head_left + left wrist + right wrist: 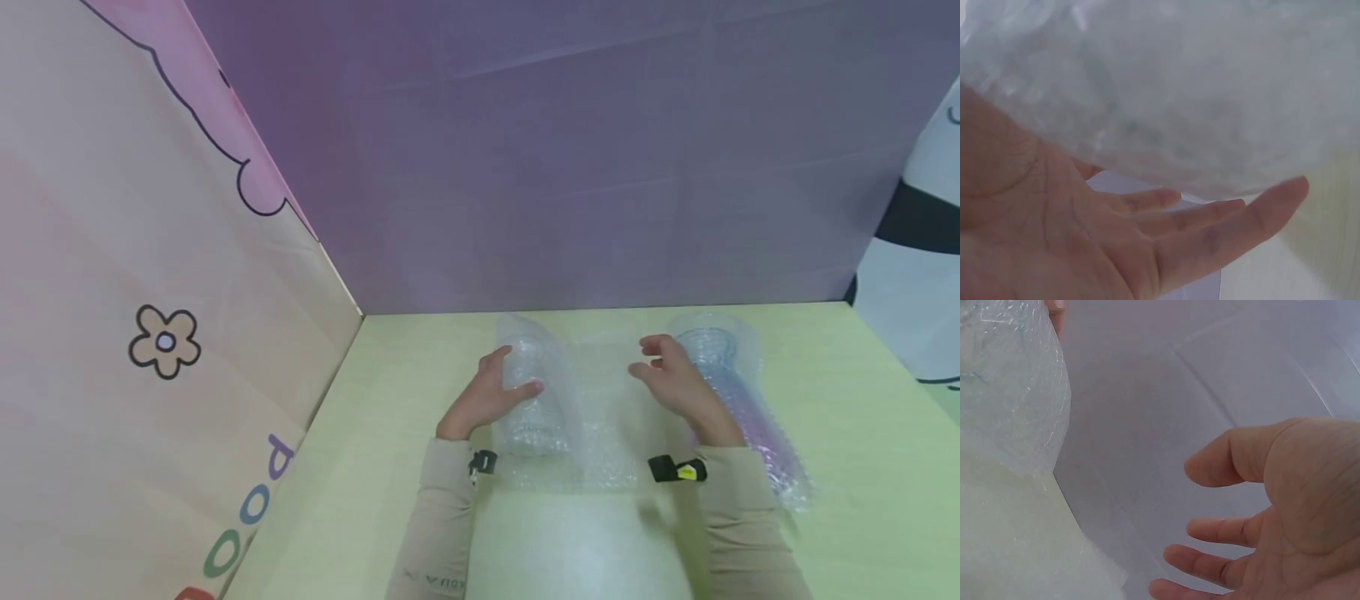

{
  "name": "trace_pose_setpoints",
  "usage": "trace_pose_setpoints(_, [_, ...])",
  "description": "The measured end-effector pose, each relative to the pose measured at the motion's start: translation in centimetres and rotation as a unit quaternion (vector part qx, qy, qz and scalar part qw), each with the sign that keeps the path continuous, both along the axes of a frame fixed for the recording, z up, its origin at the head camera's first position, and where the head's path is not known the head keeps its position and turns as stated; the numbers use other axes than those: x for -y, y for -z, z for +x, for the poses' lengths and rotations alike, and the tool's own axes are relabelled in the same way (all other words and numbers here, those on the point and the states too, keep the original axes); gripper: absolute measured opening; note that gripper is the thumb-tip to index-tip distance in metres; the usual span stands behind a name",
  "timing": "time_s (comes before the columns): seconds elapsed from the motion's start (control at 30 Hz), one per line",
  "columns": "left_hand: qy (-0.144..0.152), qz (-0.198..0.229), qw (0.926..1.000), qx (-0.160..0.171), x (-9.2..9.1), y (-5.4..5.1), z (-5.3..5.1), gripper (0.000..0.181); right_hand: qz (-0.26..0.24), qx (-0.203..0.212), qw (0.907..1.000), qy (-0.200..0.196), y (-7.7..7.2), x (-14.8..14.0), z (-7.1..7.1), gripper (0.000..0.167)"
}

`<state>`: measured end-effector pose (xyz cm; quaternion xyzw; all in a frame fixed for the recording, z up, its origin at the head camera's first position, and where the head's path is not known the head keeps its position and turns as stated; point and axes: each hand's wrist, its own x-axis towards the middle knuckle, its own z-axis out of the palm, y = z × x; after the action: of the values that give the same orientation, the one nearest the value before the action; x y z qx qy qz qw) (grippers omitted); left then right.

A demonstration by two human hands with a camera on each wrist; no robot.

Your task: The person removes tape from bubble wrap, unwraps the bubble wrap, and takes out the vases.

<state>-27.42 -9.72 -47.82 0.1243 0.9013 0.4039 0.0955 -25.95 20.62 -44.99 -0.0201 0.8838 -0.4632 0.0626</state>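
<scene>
A clear bubble-wrap bundle (531, 400) stands near the middle of the table, its contents hard to make out through the layers. My left hand (491, 392) holds it from the left, thumb across the near face and fingers along its far left side. Close up in the left wrist view, the bubble wrap (1166, 94) lies over the palm and fingers (1210, 244). A loose flap of bubble wrap (611, 417) spreads rightward from the bundle. Over the flap's right side is my right hand (678, 383), fingers relaxed and apart, touching nothing in the right wrist view.
A second bubble-wrapped item (738, 408), long and bluish to purple, lies on the right beneath the right forearm. The pale table (577, 550) meets a purple backdrop (585, 167) at the back and a printed panel (225, 358) on the left.
</scene>
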Motion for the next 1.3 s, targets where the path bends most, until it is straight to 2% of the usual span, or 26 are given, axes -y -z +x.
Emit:
trace_pose_setpoints(0.27, [-0.003, 0.003, 1.0, 0.008, 0.0, 0.2, -0.2, 0.102, 0.001, -0.002, 0.9996, -0.029, 0.3, 0.5, 0.0, 0.057])
trace_pose_setpoints(0.67, [0.006, 0.006, 0.9999, 0.012, 0.1, 0.3, -0.3, 0.1, 0.002, 0.043, 0.9954, -0.086, 2.5, 2.0, -0.7, 0.063])
trace_pose_setpoints(0.87, [0.005, 0.009, 0.9998, 0.016, 0.1, 0.2, -0.4, 0.098, 0.024, 0.045, 0.9896, -0.135, 3.8, 2.6, -0.8, 0.065])
trace_pose_setpoints(1.07, [0.003, 0.011, 0.9998, 0.014, 0.1, 0.0, -0.4, 0.097, 0.049, 0.036, 0.9795, -0.192, 4.7, 3.4, -0.8, 0.061])
trace_pose_setpoints(1.3, [0.009, 0.006, 0.9999, 0.01, 0.2, 0.0, -0.4, 0.096, 0.08, 0.021, 0.9763, -0.2, 5.6, 4.1, -1.0, 0.049])
